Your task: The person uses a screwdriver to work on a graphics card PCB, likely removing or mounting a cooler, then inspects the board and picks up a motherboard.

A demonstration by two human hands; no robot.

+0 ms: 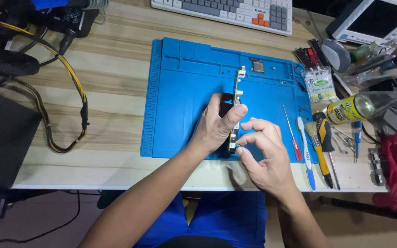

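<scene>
Between both hands, edge-up circuit board (236, 110)

Dark blank screen (381, 17) in a pale casing at the top right corner. Small clear packet (320, 84) with a green and white label, just right of the blue mat (180, 92). Beside it, lying on its side, clear bottle (368, 105) with a yellow label (345, 111).

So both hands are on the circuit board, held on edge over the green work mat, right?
Not quite: the work mat is blue, not green. The head view shows the left hand and right hand both on the circuit board, held on edge over it.
</scene>
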